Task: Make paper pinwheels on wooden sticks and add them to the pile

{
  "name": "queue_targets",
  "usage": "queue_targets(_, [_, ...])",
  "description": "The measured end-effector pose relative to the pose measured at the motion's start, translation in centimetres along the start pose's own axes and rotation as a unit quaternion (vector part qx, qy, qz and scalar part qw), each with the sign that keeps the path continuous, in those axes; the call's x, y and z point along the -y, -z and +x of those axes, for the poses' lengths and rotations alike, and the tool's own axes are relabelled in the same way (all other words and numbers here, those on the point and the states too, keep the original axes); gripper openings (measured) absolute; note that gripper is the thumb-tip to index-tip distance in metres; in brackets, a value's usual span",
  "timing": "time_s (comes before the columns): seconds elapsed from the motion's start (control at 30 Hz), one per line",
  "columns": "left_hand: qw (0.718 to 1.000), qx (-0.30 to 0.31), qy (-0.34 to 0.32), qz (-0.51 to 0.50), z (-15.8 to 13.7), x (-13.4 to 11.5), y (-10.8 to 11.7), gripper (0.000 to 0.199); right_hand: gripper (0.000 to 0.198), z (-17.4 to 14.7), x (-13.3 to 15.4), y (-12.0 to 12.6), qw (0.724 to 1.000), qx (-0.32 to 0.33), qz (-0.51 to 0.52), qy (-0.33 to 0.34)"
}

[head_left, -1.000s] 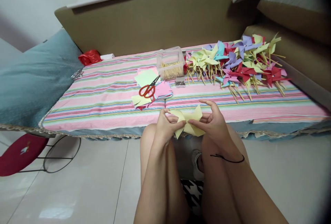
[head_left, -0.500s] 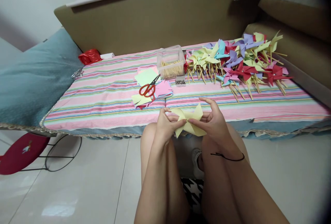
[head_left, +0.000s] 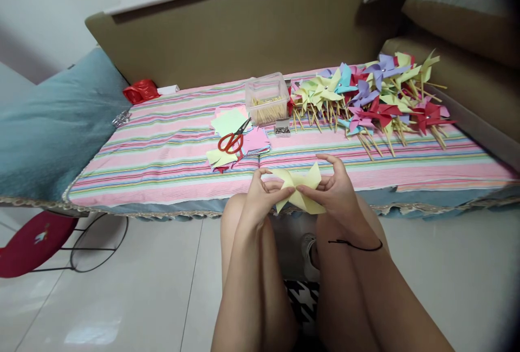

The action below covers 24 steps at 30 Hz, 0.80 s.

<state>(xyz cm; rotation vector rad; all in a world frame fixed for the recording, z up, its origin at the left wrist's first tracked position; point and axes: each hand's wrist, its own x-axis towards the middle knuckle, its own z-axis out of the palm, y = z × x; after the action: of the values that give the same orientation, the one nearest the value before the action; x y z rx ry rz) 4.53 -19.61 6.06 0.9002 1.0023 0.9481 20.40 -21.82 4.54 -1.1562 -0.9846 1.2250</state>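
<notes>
Between both hands, above my knees, is a yellow paper pinwheel (head_left: pixel 309 200) with its tips folded in to the middle. My left hand (head_left: pixel 266 192) pinches it from the left, the thumb pressing near the centre. From the right, my right hand (head_left: pixel 333 189) grips it with the thumb at the centre and the index finger raised. Whatever lies under the two thumbs is hidden. Past the hands lie red-handled scissors (head_left: pixel 231 141) on coloured paper squares (head_left: pixel 228 122) and a pink stack of cut paper (head_left: pixel 255 139). A small box of metal fasteners (head_left: pixel 282 128) is beside them.
A clear plastic box (head_left: pixel 266 100) holds thin wooden sticks. Many finished pinwheels (head_left: pixel 379 105) on sticks are heaped at the right of the striped cloth (head_left: pixel 162 162). A red plastic bag (head_left: pixel 141 92) lies at the back left; a red stool (head_left: pixel 38 243) stands on the floor.
Almost nothing differs. Both hands keep their hold on the yellow pinwheel, and the view has shifted very slightly.
</notes>
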Motion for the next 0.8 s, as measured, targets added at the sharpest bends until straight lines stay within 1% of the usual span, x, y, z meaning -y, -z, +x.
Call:
queue_targets(0.17, [0.999,-0.047,-0.001,0.028,0.2,0.2,-0.3,0.066,0.092,0.0,0.0,-0.3,1.000,-0.002,0.012,-0.005])
queue_targets(0.3, [0.996,-0.091,-0.023,0.008,0.4,0.3,-0.5,0.065,0.086,0.2,-0.1,-0.3,0.999,-0.001,0.044,-0.021])
queue_targets(0.43, [0.992,-0.115,-0.048,-0.006,0.5,0.2,-0.7,0.065,0.094,0.5,-0.3,-0.4,0.998,0.009,0.052,-0.026])
queue_targets(0.53, [0.993,-0.108,-0.053,-0.001,0.6,0.1,-0.7,0.065,0.100,0.9,-0.5,-0.7,0.998,0.006,0.060,-0.031])
queue_targets(0.67, [0.994,-0.084,-0.068,0.007,1.4,0.0,-0.7,0.064,0.101,1.8,-0.3,-0.8,0.998,-0.009,0.057,-0.038])
queue_targets(0.8, [0.993,-0.068,-0.088,0.040,2.6,-0.9,-0.7,0.063,0.101,3.1,0.7,-0.7,0.999,-0.014,0.036,-0.038])
